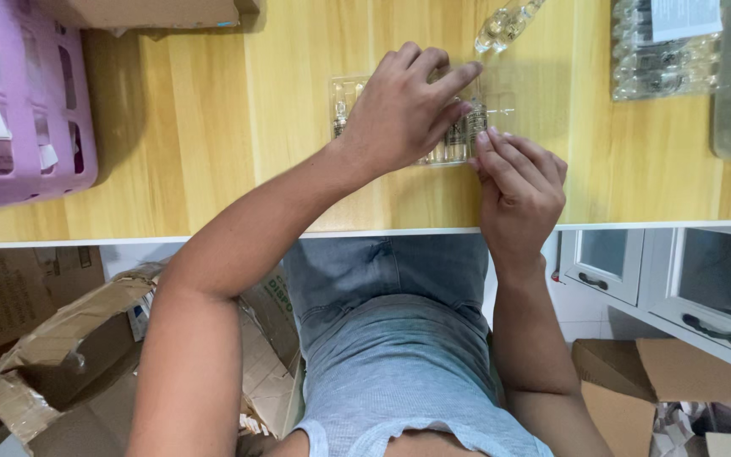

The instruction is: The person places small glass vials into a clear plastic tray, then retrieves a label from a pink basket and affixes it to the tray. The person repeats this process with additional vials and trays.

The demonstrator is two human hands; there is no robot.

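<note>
**Both hands work a clear tray of vials near the tabletop's front edge**

The clear plastic vial tray (pixel 458 140) lies flat on the wooden tabletop (pixel 213 152), probably so both hands can press on it. The left hand (pixel 403 110) covers it with fingers spread; the right hand (pixel 518 182) pinches its near edge. Bare wood lies leftward up to the purple basket (pixel 19 101); more packed vials (pixel 662 55) lie at the right.

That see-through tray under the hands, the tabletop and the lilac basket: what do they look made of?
The clear tray looks like thin glossy moulded plastic: see-through, with glints along its edges. The tabletop looks like pale wood or wood-look laminate, with plank seams and a white front edge. The lilac basket seems rigid matte plastic, with moulded slots.
</note>
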